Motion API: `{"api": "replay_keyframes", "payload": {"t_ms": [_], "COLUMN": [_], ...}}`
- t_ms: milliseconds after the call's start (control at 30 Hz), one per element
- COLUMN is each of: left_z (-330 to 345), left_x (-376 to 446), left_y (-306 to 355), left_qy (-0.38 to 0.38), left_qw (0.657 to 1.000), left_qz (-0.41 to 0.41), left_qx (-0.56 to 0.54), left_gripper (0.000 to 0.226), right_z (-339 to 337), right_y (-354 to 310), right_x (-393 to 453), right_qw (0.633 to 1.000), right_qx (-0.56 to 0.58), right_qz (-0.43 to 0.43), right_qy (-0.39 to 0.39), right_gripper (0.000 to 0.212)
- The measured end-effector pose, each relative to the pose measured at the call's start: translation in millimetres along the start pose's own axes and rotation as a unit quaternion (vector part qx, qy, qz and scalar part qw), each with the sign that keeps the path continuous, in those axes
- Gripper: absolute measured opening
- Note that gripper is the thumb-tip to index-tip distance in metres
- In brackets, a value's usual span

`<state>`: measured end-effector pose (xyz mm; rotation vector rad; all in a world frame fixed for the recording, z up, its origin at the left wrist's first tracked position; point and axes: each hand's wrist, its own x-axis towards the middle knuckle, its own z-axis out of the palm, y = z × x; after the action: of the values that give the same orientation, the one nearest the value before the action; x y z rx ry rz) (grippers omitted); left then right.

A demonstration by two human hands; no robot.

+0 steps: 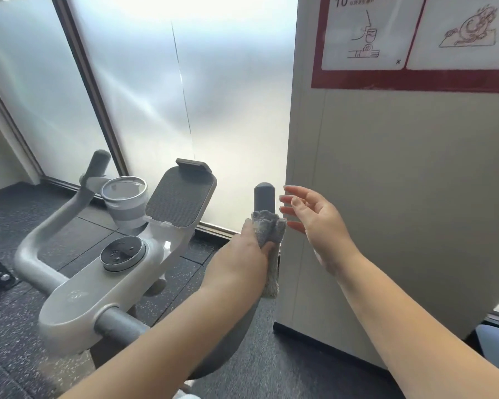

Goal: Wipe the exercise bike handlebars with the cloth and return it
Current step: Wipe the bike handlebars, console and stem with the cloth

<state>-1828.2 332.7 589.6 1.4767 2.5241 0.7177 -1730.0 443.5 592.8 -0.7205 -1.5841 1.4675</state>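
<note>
We see the left hand (249, 246) wrapped around the right-hand handlebar grip (264, 197), its fingers closed on a grey cloth (267, 231) bunched between palm and grip. The cloth's upper folds poke above the knuckles, and a long tail hangs straight down below the hand. The right hand (314, 223) floats just beside the grip's rounded tip, fingers spread and relaxed, holding nothing and touching nothing.

We count two upright grips: this dark grey one and a second grip (100, 161) far to the left, both matte and cylindrical with domed ends. They rise from a smooth, pale grey looped handlebar (41, 240). On the console between them sit one ribbed dark tablet rest (180, 197), one round dial (123, 253) with small dots, and one ringed cup holder (124, 197). The cloth looks nubby, like terry. Underneath lies speckled dark rubber flooring (271, 355).
</note>
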Motion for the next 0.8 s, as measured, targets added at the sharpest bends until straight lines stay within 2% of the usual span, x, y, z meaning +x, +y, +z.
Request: {"api": "replay_keyframes", "payload": {"t_ms": [100,167,233,267,333,500,600,667,733,800], "left_z": [-6,-14,-21,-23,-19,-6,-2,0,-1,-3], "left_x": [-11,-6,7,15,26,26,9,-2,-6,-4], "left_y": [-16,-17,-8,-1,15,14,-8,-21,-27,-24], "left_qy": [-0.054,0.013,0.124,0.146,0.125,0.07,-0.028,-0.092,-0.08,0.022], "left_qw": [0.998,0.99,0.961,0.948,0.942,0.972,0.993,0.992,0.992,0.987], "left_qz": [0.015,0.014,-0.007,-0.018,-0.025,-0.034,-0.029,-0.018,0.005,0.017], "left_qx": [-0.041,-0.137,-0.247,-0.282,-0.312,-0.221,-0.114,-0.087,-0.096,-0.158], "left_gripper": [0.024,0.02,0.016,0.02,0.032,0.037,0.035,0.029,0.027,0.02], "right_z": [8,9,9,9,9,6,6,8,8,8], "right_y": [-3,-6,-8,-8,-8,-6,-3,0,2,2], "right_x": [2,3,5,6,7,5,5,4,4,3], "right_qw": [0.999,0.998,0.998,0.998,0.998,0.997,0.997,0.997,0.997,0.997], "right_qx": [0.017,0.021,0.02,0.017,0.016,0.01,0.003,0.004,0.008,0.006], "right_qz": [-0.003,-0.003,-0.005,-0.006,-0.005,-0.006,-0.01,-0.008,-0.007,-0.006], "right_qy": [-0.043,-0.053,-0.053,-0.053,-0.058,-0.075,-0.073,-0.071,-0.071,-0.072], "right_gripper": [0.023,0.022,0.023,0.024,0.025,0.025,0.027,0.028,0.029,0.029]}}
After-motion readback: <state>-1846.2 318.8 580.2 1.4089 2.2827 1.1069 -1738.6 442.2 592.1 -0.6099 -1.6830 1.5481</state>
